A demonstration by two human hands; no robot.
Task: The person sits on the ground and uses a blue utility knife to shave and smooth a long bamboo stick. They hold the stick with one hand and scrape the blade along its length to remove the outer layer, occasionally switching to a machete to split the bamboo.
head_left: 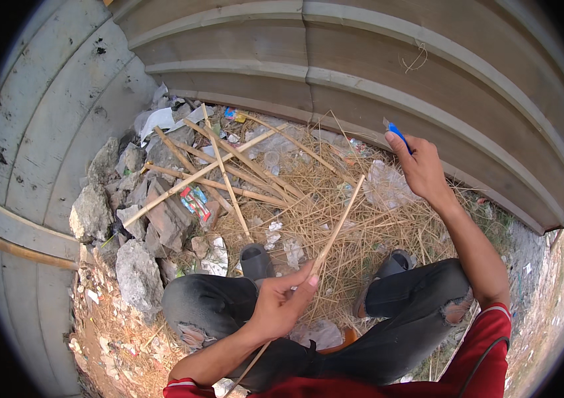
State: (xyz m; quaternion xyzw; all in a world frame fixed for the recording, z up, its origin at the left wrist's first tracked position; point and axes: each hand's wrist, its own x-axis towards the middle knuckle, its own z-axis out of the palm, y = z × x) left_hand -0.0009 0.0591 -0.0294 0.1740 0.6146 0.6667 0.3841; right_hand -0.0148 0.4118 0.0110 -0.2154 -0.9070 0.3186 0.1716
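My left hand [283, 304] is closed around a thin, pale bamboo stick [343, 221]. The stick slants up and away to the right past the fingers, and its lower end runs back under my left forearm. Raised off to the right, my right hand [422, 166] grips a blue utility knife [398, 135], with a short blade showing at its top end. Knife and stick are apart. Ahead and to the left, several bamboo sticks [224, 174] lie crossed in a loose pile. Thin shavings [325, 235] cover the ground between the pile and my feet.
Grey rocks [137, 275] lie left of my knees. A corrugated metal wall [375, 56] closes off the far side, and pale metal panels [63, 113] the left. Crumpled plastic [386, 184] and a colourful wrapper [195, 203] lie among the litter. My sandals [255, 262] are near the shavings.
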